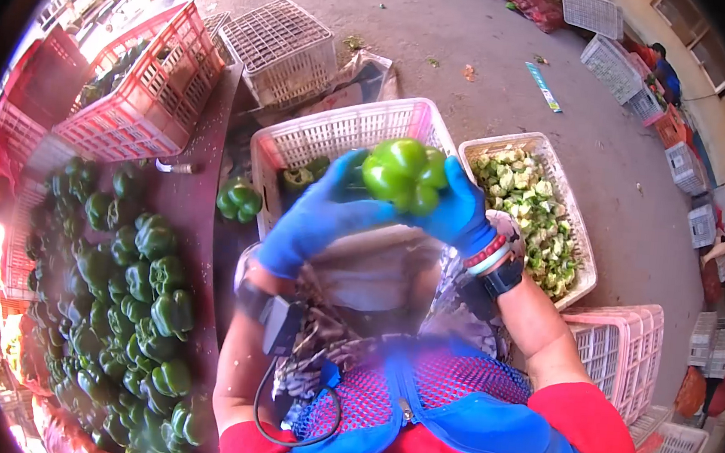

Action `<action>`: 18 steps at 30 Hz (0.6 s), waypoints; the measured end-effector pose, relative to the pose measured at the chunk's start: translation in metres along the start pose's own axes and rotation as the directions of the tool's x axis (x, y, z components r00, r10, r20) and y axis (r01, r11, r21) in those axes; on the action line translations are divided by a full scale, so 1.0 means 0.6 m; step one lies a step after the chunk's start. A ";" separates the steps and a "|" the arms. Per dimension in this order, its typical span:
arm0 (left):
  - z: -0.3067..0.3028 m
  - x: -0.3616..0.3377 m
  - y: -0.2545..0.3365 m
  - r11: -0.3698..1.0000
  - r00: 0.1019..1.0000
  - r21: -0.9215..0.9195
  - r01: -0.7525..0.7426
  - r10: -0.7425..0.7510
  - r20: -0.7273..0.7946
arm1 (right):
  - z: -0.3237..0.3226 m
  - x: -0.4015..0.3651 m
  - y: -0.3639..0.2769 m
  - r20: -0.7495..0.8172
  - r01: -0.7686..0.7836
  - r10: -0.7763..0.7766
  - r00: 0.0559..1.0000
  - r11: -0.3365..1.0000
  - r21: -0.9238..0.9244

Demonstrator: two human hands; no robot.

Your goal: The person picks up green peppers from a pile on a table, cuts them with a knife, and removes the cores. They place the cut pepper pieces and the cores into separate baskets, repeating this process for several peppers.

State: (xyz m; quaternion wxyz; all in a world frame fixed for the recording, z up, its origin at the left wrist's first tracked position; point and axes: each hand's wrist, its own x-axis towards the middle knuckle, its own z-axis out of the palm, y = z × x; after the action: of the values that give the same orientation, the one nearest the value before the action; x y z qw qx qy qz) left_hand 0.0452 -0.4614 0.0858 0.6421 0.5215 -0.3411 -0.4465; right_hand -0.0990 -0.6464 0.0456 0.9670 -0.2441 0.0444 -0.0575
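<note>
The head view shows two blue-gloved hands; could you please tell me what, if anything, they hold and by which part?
A green bell pepper, held at its sides between the left hand and right hand; exact fingertip contact is partly hidden.

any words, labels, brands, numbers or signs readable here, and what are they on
No text can be read.
Strip on the ground: any print is too small to read.
Black box at the left wrist: no readable marking.
Pepper: no label visible.
</note>
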 end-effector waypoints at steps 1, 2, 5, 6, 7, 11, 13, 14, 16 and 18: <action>0.014 0.026 -0.017 0.996 1.000 -0.080 -0.025 0.027 0.017 | -0.002 0.007 0.000 -0.006 0.027 -0.027 1.000 0.996 -0.082; 0.021 0.044 -0.024 0.999 0.996 0.032 -0.006 0.009 -0.084 | -0.006 0.018 0.000 -0.007 0.051 -0.053 0.999 0.985 -0.165; -0.012 0.085 -0.055 0.988 0.985 -0.147 0.045 -0.068 -0.158 | -0.014 0.063 -0.013 0.003 -0.029 0.029 1.000 0.989 -0.142; -0.037 0.096 -0.091 0.978 0.982 -0.208 0.011 -0.050 -0.182 | -0.021 0.085 -0.011 -0.010 -0.060 0.059 0.998 0.982 -0.179; -0.059 0.102 -0.116 0.962 0.979 -0.272 -0.018 -0.039 -0.199 | -0.055 0.108 -0.005 -0.075 -0.135 0.118 0.990 0.948 -0.288; -0.126 0.088 -0.167 0.834 0.905 -0.539 -0.123 -0.128 -0.405 | -0.048 0.191 -0.005 -0.307 -0.372 0.227 0.924 0.355 -0.858; -0.154 0.072 -0.146 0.828 0.880 -0.555 -0.083 -0.201 -0.431 | -0.085 0.261 -0.013 -0.187 -0.175 0.202 0.961 -0.076 -0.982; -0.166 0.068 -0.126 0.837 0.880 -0.541 -0.080 -0.195 -0.433 | -0.056 0.296 -0.018 -0.114 -0.084 0.195 0.974 -0.154 -0.984; -0.175 0.056 -0.095 0.866 0.831 -0.486 -0.119 -0.181 -0.526 | 0.042 0.375 0.000 -0.065 -0.065 -0.010 0.998 -0.293 -0.954; -0.180 0.050 -0.103 0.913 0.773 -0.399 -0.089 -0.189 -0.606 | 0.083 0.458 0.062 0.182 0.166 -0.015 0.983 -0.345 -0.924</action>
State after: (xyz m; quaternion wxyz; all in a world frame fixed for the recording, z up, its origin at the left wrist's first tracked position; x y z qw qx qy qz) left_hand 0.1401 -0.4533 0.0007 0.8001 0.5052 0.0092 -0.3232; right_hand 0.1820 -0.6273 0.0555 0.3496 -0.9348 0.0080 -0.0620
